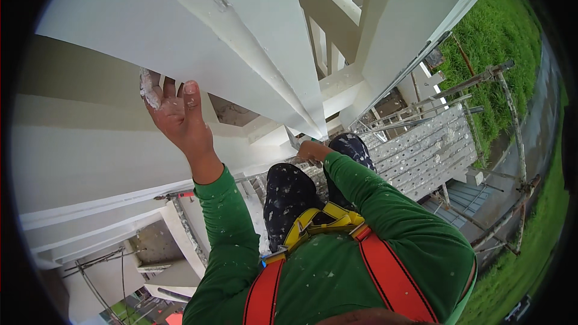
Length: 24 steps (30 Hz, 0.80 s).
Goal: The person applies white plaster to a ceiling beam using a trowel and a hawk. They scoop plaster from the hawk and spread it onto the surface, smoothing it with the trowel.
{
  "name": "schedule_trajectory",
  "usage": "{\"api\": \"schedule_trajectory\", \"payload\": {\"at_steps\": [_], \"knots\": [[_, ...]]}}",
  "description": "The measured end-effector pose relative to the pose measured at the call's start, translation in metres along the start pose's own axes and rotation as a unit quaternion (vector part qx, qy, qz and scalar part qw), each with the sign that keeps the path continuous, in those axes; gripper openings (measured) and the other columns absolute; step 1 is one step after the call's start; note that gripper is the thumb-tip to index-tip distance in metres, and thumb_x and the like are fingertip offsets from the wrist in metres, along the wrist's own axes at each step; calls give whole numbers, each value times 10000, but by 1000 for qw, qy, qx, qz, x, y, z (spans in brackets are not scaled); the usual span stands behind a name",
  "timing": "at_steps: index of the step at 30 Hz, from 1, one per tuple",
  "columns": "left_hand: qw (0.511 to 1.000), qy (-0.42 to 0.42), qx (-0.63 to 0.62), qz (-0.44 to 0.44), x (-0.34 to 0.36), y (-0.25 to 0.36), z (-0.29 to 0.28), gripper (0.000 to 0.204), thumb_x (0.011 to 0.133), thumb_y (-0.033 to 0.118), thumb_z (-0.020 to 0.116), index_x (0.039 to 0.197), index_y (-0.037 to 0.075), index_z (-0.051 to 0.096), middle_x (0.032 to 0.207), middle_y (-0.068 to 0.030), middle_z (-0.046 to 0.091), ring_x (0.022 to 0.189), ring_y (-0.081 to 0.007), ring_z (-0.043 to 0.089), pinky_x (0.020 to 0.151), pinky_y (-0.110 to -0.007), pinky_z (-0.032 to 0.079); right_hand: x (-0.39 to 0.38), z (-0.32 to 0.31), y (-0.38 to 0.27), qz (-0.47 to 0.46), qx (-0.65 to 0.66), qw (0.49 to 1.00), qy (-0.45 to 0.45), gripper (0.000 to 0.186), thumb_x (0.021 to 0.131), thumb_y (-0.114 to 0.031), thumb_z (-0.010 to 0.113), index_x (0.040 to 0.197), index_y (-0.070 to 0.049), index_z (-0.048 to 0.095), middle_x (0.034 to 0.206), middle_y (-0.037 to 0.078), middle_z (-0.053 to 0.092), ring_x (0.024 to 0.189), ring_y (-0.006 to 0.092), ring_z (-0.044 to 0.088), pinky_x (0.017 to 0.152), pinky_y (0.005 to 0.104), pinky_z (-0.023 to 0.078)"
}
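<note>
**White beam (180, 39) ahead, left hand (174, 117) at the edge, right hand (314, 150) by the low end**

Set lengthwise from the upper left down toward the knees (290, 189), narrowing in view on the way. Up and to the right of the left hand's fingers (192, 93), with one fingertip in front of the lower-left edge. Nearest the left hand along the broad part; nearest the right hand only at the bottom.

On the left, fingers uncurled and loosely parted, smeared with white paste, around nothing visible; firm contact with the edge impossible to judge. On the right, bent in low beside the knees, perhaps around a small grey tool (292, 139), too hidden to tell whether clenched.

In the way: both knees, crowding the low end. Farther out, a white wall (90, 159) to the left; to the right, a spattered walkway (421, 150), scaffold poles (515, 120) and grass (497, 30).
</note>
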<state>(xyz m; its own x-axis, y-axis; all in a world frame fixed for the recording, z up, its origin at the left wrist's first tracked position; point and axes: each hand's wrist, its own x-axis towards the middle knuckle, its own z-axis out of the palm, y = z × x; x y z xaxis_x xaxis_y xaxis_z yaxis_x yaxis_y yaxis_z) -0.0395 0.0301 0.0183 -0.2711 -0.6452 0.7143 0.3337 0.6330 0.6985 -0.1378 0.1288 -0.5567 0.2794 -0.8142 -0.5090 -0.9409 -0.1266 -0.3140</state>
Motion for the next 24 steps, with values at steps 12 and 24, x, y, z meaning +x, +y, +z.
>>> {"api": "schedule_trajectory", "payload": {"at_steps": [12,24], "knots": [[963,6,19,-268,50,79,-58,682,1012,518,416,1433,-15,350,1425,-168,441,1284,-324,478,1078,-513,374,-454,-139,-72,486,645,575,127,349,883,-292,688,798,42,633,634,123,588,548,260,600,474,417,468],[977,39,-25,-208,177,193,-49,731,1020,591,265,1450,4,343,1465,-163,420,1310,-322,443,1100,-505,322,-613,-14,-162,388,650,653,12,263,920,-101,502,805,45,688,680,166,685,585,261,696,528,406,550]]}}
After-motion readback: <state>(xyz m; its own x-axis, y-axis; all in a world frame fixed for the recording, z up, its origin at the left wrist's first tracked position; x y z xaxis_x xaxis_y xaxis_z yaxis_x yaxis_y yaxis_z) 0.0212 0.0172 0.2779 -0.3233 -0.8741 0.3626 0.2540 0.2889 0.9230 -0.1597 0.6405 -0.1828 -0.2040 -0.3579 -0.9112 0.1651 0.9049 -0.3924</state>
